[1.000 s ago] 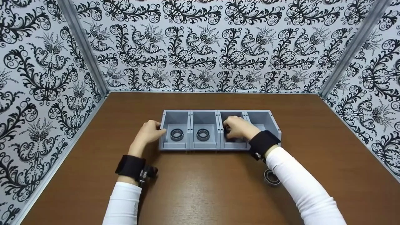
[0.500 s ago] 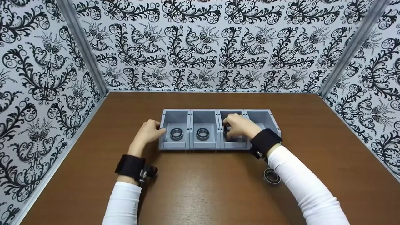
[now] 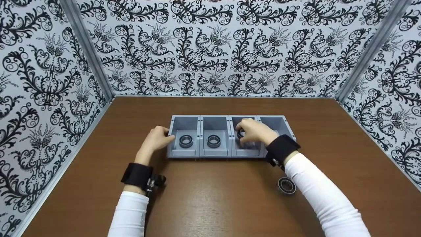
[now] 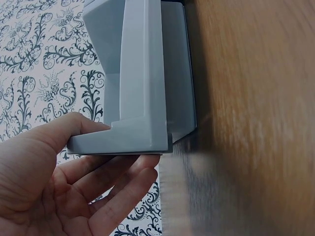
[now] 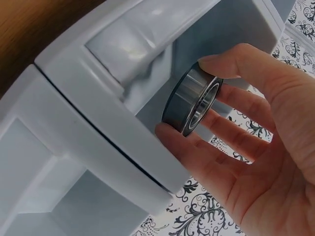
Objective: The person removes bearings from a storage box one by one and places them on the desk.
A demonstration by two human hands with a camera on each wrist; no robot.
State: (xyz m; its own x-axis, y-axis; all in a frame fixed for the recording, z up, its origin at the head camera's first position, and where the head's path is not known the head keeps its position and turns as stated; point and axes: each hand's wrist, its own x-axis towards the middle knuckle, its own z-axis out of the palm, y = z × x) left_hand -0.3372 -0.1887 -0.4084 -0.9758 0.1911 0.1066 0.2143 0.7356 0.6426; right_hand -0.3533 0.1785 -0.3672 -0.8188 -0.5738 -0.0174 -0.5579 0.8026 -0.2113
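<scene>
Right hand (image 3: 256,131) has edged rightward, pinching a shiny, dark-rimmed metal ring (image 5: 188,98); left hand (image 3: 156,139) pinches bin wall (image 4: 120,141).

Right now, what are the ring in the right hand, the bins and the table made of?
The ring looks mostly shiny metal; its side gleams. The grey bins seem smooth plastic: rounded edges, soft sheen. The table, brown-grained and shiny, may be wood or laminate.

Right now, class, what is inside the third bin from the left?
A tilted bearing, pinched by the right hand, shows in the bin. The hand covers part of the interior, so whether anything else lies beneath cannot be seen.
</scene>
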